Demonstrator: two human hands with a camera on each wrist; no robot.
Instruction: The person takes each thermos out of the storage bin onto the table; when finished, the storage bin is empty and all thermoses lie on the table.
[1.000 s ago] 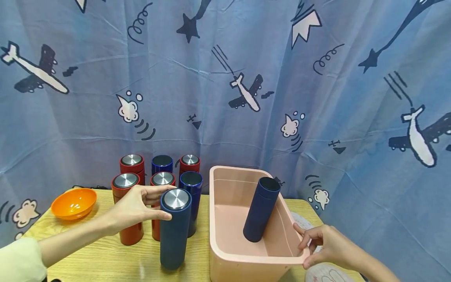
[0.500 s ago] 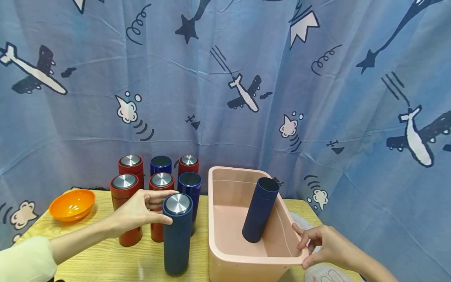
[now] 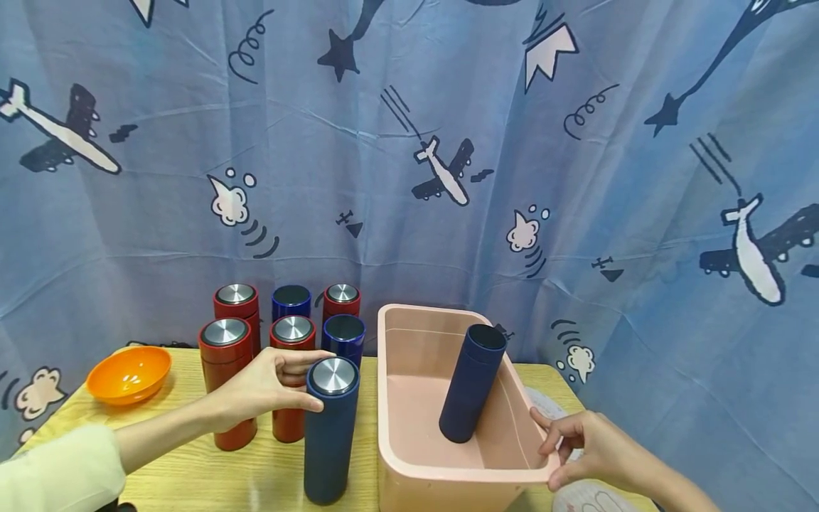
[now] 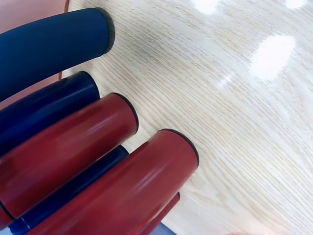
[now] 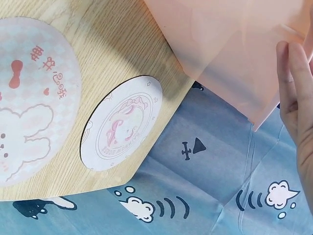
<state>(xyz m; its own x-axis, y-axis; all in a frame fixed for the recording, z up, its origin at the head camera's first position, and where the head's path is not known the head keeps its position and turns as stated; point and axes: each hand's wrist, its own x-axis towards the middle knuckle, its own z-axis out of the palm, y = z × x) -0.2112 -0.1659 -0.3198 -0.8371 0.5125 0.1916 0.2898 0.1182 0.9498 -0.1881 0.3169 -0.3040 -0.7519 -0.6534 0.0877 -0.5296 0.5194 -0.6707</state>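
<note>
My left hand pinches a matte dark blue thermos near its silver lid, thumb on the near side and fingers behind. The thermos is upright, left of a pink bin. In the left wrist view, the thermos has a soft shadow beside its base; whether it touches the table is unclear. My right hand grips the rim at the bin's near right corner. In the right wrist view, the right hand's fingers lie at the bin's wall. Another navy thermos leans inside the bin against its right wall.
Several red and blue thermoses stand behind my left hand, among them a front red thermos and a shiny blue thermos. An orange bowl sits far left. Round mats lie right of the bin. A patterned curtain hangs behind the table.
My left hand has carried the dark blue thermos slightly right and nearer, towards the bin. The right hand has kept its grip on the bin's rim.
</note>
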